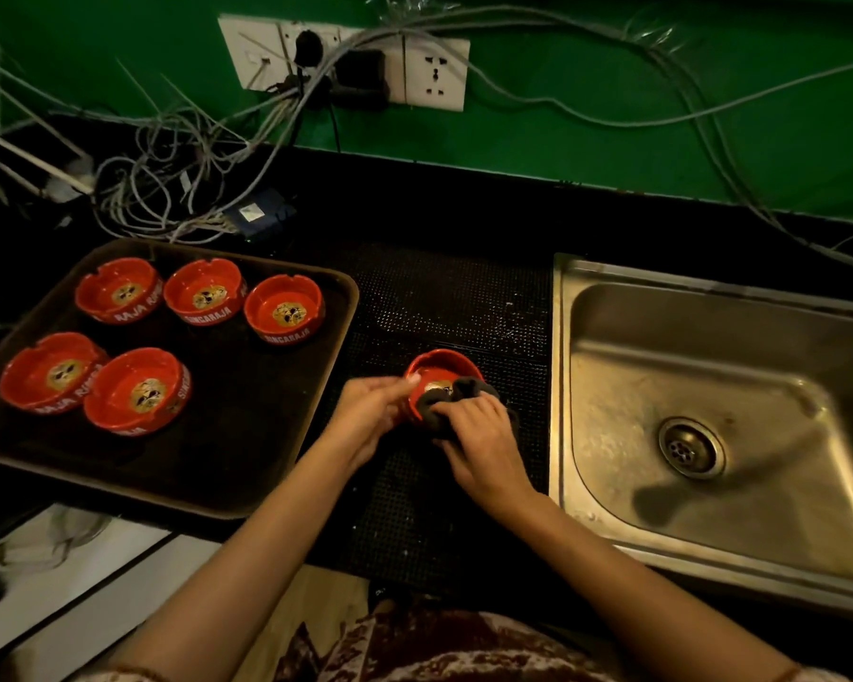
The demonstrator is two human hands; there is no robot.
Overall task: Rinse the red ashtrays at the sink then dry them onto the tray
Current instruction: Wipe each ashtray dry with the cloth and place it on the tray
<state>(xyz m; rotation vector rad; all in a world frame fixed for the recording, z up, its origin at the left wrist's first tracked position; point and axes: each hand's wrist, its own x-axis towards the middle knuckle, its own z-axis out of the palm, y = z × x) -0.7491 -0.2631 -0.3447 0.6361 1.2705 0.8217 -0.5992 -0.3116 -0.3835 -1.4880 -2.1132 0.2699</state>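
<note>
Left hand (370, 411) grips the near-left side of a red ashtray (437, 369), thumb up at its rim. The right hand (483, 435) curls its fingers round a dark cloth (456, 393) pushed into the bowl. Both hands hide the ashtray's base, so I cannot tell whether it touches the surface below. It is round, with no long axis, and tilts so its mouth faces up and back toward the person.

A green wall (611, 140) runs behind a dark counter. The steel sink (587, 386) on the right is cut off by the frame edge, and its drain (691, 447) is in plain view. On the left lies a dark tray (247, 415), its left corner out of frame. Between tray and sink lies a black dotted mat (444, 297), and the held ashtray sits over it.

Five ashtrays stand upright on the tray, mouths up: three along the back and two nearer. The back-middle ashtray (203, 291) and the back-right ashtray (284, 308) read "SINGARAJA" in white. The back-left ashtray (118, 290) and the front-left ashtray (50, 371) show "RAJA", the rest turned away. The front-right ashtray (136, 391) shows only part of its lettering. Each bowl has a gold emblem too small to make out.

Grey cables (168, 189) tangle below a white socket plate (434, 73).
</note>
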